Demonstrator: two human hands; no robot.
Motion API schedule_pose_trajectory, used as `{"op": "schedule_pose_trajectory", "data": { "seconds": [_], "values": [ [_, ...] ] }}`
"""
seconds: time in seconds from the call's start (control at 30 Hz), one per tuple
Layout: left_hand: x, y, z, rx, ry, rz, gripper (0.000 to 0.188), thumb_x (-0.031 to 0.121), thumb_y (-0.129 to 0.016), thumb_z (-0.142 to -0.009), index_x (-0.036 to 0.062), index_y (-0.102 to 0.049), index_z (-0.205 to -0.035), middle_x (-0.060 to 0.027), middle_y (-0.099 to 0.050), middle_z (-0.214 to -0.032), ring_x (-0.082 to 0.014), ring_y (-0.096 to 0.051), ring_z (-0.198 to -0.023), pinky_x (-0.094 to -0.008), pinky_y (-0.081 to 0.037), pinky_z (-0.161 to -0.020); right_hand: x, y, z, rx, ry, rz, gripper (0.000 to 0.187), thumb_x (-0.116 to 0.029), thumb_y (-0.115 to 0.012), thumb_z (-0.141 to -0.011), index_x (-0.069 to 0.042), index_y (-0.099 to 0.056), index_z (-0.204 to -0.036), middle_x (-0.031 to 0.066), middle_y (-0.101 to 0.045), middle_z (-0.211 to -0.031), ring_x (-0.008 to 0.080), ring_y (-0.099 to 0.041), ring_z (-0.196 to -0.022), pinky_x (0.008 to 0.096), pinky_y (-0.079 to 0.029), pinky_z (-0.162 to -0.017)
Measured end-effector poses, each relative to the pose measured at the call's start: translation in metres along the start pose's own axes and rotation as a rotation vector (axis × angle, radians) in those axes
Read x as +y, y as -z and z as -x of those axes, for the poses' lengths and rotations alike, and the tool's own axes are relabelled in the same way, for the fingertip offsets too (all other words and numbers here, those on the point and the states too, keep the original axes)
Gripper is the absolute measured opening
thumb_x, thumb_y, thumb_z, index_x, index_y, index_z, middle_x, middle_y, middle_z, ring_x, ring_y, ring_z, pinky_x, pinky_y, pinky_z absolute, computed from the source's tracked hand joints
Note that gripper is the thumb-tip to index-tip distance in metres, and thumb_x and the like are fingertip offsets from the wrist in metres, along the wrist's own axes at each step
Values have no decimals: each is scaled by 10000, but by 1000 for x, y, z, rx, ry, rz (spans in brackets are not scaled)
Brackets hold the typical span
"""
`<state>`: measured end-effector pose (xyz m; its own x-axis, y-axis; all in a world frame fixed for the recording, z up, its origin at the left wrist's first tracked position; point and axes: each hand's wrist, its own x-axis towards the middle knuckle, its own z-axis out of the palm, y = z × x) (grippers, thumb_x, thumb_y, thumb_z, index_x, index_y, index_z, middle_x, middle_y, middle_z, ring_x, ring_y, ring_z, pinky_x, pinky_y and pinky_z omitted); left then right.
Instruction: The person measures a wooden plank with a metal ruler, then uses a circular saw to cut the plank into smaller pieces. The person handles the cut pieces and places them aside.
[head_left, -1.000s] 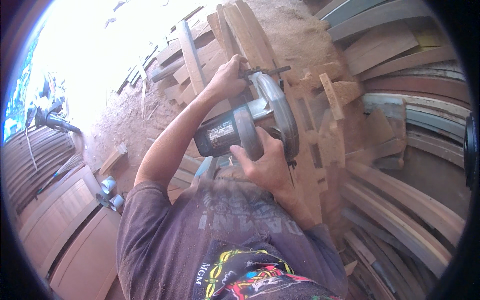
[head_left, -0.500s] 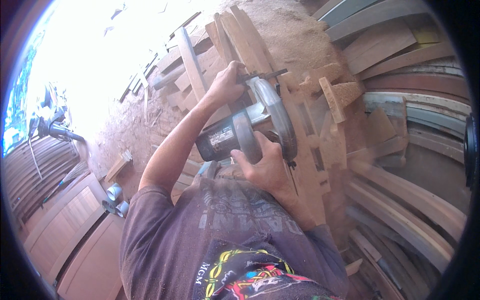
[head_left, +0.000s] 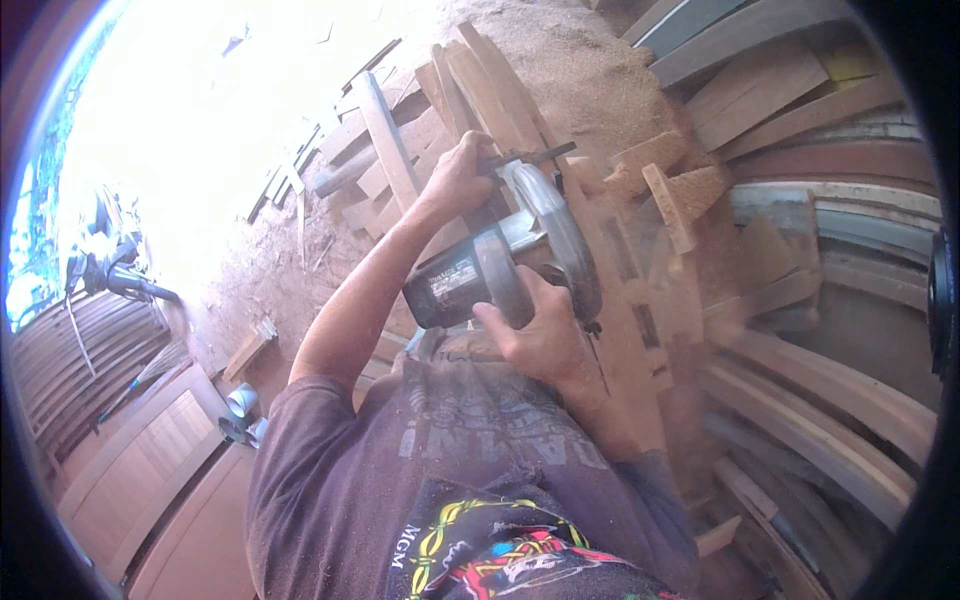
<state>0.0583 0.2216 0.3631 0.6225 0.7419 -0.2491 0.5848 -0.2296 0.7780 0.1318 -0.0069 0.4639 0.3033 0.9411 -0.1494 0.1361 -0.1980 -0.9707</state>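
Circular saw (head_left: 520, 230) at mid-scene, over dusty, slotted timber (head_left: 625, 335) — clamped at its grey rear handle (head_left: 504, 275) by the right hand (head_left: 545, 325), with the left hand (head_left: 462, 178) at its far end, fingertips hidden; cannot tell whether closed on anything there — then long boards (head_left: 490, 90) and heaped sawdust (head_left: 585, 60) on the far side, stacked planks (head_left: 830, 400) right, panelled doors (head_left: 160, 450) near left

Daylight glare bleaches the upper left while haze softens wooden planks (head_left: 840, 392), bowed by fisheye distortion, at right.
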Motion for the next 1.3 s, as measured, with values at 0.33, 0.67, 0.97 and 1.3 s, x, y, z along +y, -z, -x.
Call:
{"op": "schedule_pose_trajectory", "data": {
  "seconds": [0.33, 0.67, 0.97, 1.3],
  "values": [
    [-15, 10, -19, -2, -14, -19, 630, 88, -758, -828, 35, -567, -1426, -229, -724, -1294, -371, -688, -1257, -451, -544, -1063, -3, -5, -17, -3, -12, 7, 311, -127, -826, -903, 44, -712, -1137, 208, -773, -923, 268, -771, -848, 395, -587, -790],
    [-14, 22, -28, -11, 11, -11, 605, 74, -741, -828, 63, -595, -1415, -223, -692, -1346, -348, -688, -1247, -437, -552, -1055, -15, -4, -31, -2, 16, 52, 303, -133, -849, -876, 28, -676, -1066, 285, -758, -963, 465, -764, -981, 486, -604, -842],
    [-18, 30, -36, 6, -4, 13, 640, 110, -792, -797, 67, -599, -1406, -199, -697, -1318, -330, -675, -1252, -431, -549, -1061, -12, -10, -44, 10, 41, 12, 287, -130, -846, -872, 24, -670, -1038, 285, -748, -942, 478, -755, -958, 490, -596, -814],
    [-25, 39, -49, -11, -5, 45, 634, 94, -791, -800, 64, -598, -1404, -190, -688, -1331, -329, -669, -1252, -423, -552, -1053, -15, -14, -58, 16, 43, -2, 275, -129, -836, -879, 22, -674, -1042, 281, -748, -924, 471, -760, -939, 480, -599, -802]
  ]
}}
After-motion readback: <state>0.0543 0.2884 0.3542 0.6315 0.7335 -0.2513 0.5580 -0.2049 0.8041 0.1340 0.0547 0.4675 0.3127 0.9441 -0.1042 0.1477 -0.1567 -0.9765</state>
